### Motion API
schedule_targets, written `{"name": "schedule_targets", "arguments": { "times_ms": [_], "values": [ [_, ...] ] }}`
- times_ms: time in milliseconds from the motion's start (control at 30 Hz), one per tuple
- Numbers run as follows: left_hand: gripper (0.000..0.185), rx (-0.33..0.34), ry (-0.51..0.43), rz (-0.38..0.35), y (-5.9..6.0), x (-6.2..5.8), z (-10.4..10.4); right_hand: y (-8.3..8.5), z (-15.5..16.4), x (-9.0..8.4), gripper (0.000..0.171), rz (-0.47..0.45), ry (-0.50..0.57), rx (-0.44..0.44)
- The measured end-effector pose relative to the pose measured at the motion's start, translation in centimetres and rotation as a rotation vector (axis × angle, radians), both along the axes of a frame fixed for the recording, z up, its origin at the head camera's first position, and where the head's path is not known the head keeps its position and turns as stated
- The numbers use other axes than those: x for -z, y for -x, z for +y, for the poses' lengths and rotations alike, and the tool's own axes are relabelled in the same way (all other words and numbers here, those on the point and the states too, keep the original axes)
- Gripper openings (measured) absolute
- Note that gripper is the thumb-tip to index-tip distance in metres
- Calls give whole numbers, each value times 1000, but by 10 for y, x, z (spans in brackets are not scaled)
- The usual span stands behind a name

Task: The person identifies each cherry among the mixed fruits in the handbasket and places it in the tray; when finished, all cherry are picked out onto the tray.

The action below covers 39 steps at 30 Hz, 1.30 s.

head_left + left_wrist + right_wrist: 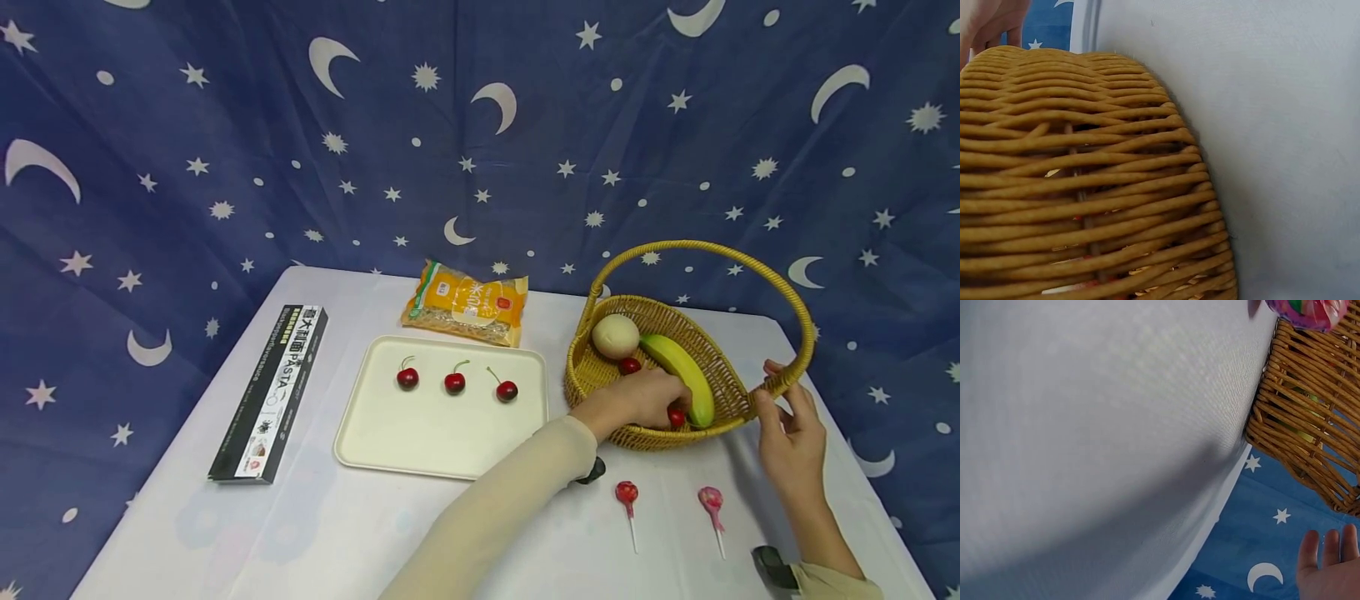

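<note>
White table (420,533) | left hand (637,400) fingers pinch cherry (677,417) in basket (600,375) | right hand (787,433) grips basket handle (787,379)

Wore a thin, close-fitting cream sleeve (498,500) along the whole left forearm, ending at the wrist, with the left hand (637,400) bare and free of rings. Carried a small black device (591,472) strapped under that wrist. Showed a matching cream cuff (832,581) on the right arm, a black strap (772,567) beside it, and a bare right hand (787,433).
</note>
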<state>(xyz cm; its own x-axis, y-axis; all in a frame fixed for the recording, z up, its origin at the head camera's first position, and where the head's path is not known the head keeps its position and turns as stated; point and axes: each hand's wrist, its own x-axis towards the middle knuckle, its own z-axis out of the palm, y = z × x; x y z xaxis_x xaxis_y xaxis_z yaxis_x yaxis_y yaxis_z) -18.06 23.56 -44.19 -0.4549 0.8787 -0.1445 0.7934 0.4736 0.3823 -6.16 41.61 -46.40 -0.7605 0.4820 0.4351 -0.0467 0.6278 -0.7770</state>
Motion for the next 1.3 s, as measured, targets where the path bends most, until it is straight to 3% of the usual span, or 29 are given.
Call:
{"name": "schedule_targets", "arguments": {
  "times_ms": [600,833,1300],
  "values": [
    [44,-28,-140,-70,5,-10,-16,1,-3,-2,42,-42,18,18],
    [43,-30,-191,-33,7,-16,-27,0,-2,0,42,-41,15,22],
    [41,-89,-386,-27,5,-19,-50,-1,-3,-3,42,-8,15,7]
  ]
}}
